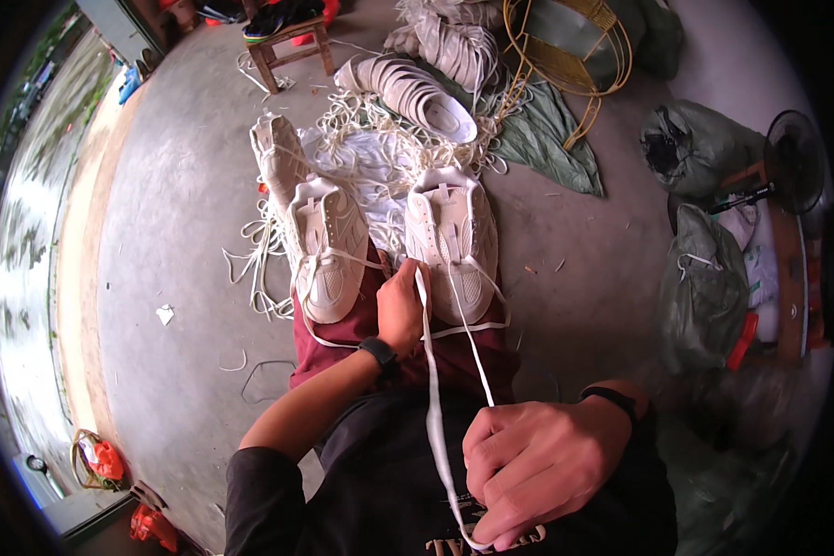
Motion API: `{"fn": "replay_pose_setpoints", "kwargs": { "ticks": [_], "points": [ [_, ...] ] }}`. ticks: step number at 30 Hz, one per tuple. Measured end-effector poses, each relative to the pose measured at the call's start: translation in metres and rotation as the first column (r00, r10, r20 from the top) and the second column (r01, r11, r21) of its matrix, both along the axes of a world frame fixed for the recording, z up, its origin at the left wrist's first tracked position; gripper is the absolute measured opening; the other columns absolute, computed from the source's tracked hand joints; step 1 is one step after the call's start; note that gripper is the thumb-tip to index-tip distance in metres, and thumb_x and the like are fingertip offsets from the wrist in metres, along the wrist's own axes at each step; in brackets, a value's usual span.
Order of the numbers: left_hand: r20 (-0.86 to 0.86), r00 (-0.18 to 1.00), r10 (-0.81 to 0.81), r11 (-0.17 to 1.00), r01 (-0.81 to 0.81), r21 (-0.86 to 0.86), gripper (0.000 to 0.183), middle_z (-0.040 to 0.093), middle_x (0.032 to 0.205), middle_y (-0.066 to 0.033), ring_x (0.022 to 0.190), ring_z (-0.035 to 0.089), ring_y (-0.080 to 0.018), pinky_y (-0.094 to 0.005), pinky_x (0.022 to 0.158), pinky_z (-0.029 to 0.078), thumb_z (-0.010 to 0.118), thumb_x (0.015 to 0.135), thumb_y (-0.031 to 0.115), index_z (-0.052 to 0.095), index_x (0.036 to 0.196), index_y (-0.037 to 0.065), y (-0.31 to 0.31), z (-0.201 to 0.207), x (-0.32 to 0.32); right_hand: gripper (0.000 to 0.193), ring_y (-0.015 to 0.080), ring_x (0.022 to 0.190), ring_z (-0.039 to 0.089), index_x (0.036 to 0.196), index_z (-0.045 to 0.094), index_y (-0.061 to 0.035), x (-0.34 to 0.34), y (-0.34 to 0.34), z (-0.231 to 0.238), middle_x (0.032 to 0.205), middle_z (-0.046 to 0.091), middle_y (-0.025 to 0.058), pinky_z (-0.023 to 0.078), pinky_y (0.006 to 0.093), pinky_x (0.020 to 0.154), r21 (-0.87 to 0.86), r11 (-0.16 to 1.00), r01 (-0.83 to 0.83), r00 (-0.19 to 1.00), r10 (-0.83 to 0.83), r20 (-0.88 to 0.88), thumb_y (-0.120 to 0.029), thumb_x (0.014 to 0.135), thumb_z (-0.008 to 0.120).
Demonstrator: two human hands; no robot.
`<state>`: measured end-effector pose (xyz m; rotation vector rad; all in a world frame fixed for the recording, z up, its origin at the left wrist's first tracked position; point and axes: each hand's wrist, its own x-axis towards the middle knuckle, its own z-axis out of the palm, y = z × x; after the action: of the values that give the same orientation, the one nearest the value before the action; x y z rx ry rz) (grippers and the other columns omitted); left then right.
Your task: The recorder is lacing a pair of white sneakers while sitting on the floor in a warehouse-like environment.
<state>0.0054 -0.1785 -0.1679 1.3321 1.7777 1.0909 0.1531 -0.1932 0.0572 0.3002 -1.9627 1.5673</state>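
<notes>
White shoelace (435, 394) stretches, in the head view, between the left hand (401, 310), whose fingers are closed on it beside the right-hand beige shoe (454, 243), and the right hand (547, 463), whose curled fingers grip it in front of the dark shirt (361, 463). A thinner strand also runs from that shoe's toe end to the right hand, while the shoe and a matching left-hand shoe (336, 289) rest side by side over the dark red trousers (482, 360), toes toward the wearer. Beyond them, loose laces (357, 116) lie heaped near a row of nested pale shoe parts (403, 88).
</notes>
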Motion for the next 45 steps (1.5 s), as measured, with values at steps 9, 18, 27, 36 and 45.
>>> {"fn": "replay_pose_setpoints", "kwargs": {
  "ticks": [9, 18, 27, 36, 45],
  "points": [
    [-0.058, 0.998, 0.023, 0.985, -0.013, 0.170, 0.003, 0.061, 0.078, -0.0208, 0.074, 0.061, -0.0415, -0.0421, 0.061, 0.048, 0.054, 0.086, 0.005, 0.053, 0.086, 0.002, -0.002, -0.016, 0.006, 0.012, 0.0138, 0.069, 0.057, 0.088, 0.069, -0.0027, 0.002, 0.013, -0.001, 0.071, 0.056, -0.0025, 0.044, 0.0322, 0.071, 0.079, 0.994, -0.072, 0.990, 0.062, 0.129, -0.014, 0.085, 0.069],
    [-0.278, 0.953, -0.118, 0.973, 0.167, 0.159, 0.007, 0.059, 0.080, -0.0185, 0.073, 0.060, -0.0411, -0.0483, 0.061, 0.048, 0.052, 0.082, 0.007, 0.050, 0.087, 0.003, 0.003, -0.004, 0.007, 0.013, 0.0141, 0.068, 0.057, 0.090, 0.069, -0.0027, 0.013, 0.010, -0.006, 0.073, 0.057, -0.0028, 0.044, 0.0323, 0.070, 0.050, 0.997, -0.053, 0.993, 0.047, 0.105, -0.015, 0.085, 0.070],
    [-0.263, 0.920, -0.290, 0.955, 0.297, -0.013, 0.013, 0.063, 0.086, -0.0209, 0.078, 0.062, -0.0416, -0.0487, 0.067, 0.050, 0.049, 0.086, 0.010, 0.052, 0.096, 0.001, 0.004, 0.008, -0.016, 0.011, 0.0147, 0.067, 0.056, 0.089, 0.067, -0.0049, 0.026, 0.008, -0.015, 0.069, 0.054, -0.0036, 0.042, 0.0305, 0.070, 0.050, 0.997, -0.055, 0.991, 0.048, 0.128, -0.015, 0.085, 0.070],
    [0.023, 0.968, -0.251, 0.966, 0.252, -0.063, 0.021, 0.067, 0.073, -0.0155, 0.068, 0.067, -0.0288, -0.0369, 0.066, 0.051, 0.063, 0.085, 0.019, 0.064, 0.086, -0.002, 0.017, 0.019, -0.020, 0.011, 0.0147, 0.068, 0.056, 0.091, 0.067, -0.0053, 0.024, 0.009, -0.021, 0.073, 0.056, -0.0032, 0.042, 0.0311, 0.070, 0.029, 0.998, -0.048, 0.989, 0.044, 0.140, -0.015, 0.086, 0.068],
    [0.101, 0.949, -0.298, 0.952, 0.303, -0.041, 0.020, 0.067, 0.076, -0.0159, 0.071, 0.067, -0.0280, -0.0362, 0.068, 0.051, 0.065, 0.082, 0.018, 0.065, 0.084, -0.002, 0.025, 0.014, -0.030, 0.025, 0.0304, 0.115, 0.052, 0.110, 0.064, -0.0051, 0.008, 0.052, -0.086, 0.117, 0.060, 0.0142, 0.041, 0.0397, 0.098, 0.466, 0.775, 0.427, 0.747, -0.593, 0.301, -0.017, 0.088, 0.064]
  ]
}}
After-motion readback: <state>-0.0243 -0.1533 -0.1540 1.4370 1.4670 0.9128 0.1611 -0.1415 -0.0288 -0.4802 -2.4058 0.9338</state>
